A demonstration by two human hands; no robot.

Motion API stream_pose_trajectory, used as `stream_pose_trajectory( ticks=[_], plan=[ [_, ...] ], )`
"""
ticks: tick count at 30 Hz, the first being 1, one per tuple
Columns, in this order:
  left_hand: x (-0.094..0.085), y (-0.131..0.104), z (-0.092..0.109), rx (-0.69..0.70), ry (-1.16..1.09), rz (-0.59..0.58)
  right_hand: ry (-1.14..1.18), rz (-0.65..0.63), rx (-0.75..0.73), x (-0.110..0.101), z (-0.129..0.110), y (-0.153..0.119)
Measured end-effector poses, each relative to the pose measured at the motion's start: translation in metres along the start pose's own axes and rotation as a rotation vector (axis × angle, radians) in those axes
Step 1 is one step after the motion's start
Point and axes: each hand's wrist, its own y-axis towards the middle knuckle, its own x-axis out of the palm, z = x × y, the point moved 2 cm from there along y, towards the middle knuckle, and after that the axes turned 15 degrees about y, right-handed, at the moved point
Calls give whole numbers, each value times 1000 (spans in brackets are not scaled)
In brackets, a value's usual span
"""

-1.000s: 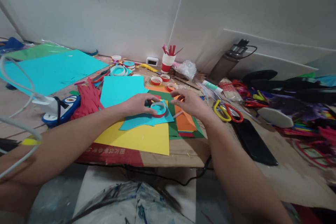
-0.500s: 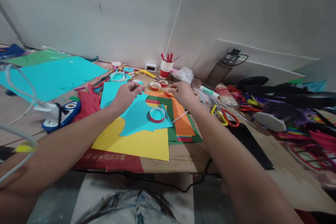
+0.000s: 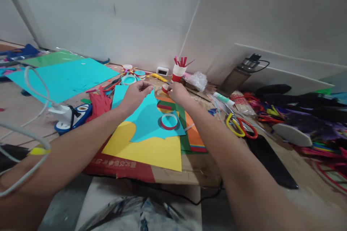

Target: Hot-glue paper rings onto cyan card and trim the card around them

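Note:
My left hand [image 3: 137,95] is over the upper part of a blue paper sheet [image 3: 148,115] with a wavy cut edge. Its fingers are curled toward the thumb; anything between the tips is too small to make out. My right hand [image 3: 178,93] pinches a small red-and-white paper ring [image 3: 165,88] at its fingertips, just across from the left hand. Another such ring, a red-and-white paper band [image 3: 169,127], stands on the blue sheet below the hands. Under that lies a yellow sheet [image 3: 159,155], with orange paper [image 3: 195,135] to the right.
A paper cup [image 3: 178,74] holding red strips stands behind the hands. Scissors [image 3: 241,126], a glue stick [image 3: 223,98] and a black phone-like slab [image 3: 273,162] lie right. Red strips [image 3: 99,104] and a power strip [image 3: 81,113] are left. A bottle [image 3: 241,72] leans at the wall.
My right hand has moved left and slightly away with the paper ring, nearer my left hand. It covers where two other rings showed. The whole view has shifted a little.

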Motion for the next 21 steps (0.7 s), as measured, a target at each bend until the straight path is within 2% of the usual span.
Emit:
stream_pose_trajectory(
  ticks=[3,5,6,9,11,14,16,21],
  plan=[
    [-5,4,3,59,160,-59,182,15,41,-14,-14,-17],
    [-8,7,3,71,177,-126,710,-67,100,-18,-26,-33],
    [-9,9,3,64,155,-181,899,-120,129,-19,-32,-41],
    [-12,10,5,43,87,-373,1173,-231,217,-16,-45,-60],
    [-15,9,8,44,75,-448,1205,-228,259,-14,-49,-66],
    [-21,7,12,21,135,-517,1049,-67,269,-15,-47,-72],
    [-25,7,12,-7,234,-594,895,40,225,-18,-42,-79],
    [-27,8,7,-25,441,-797,753,110,96,-23,-24,-104]
  ],
)
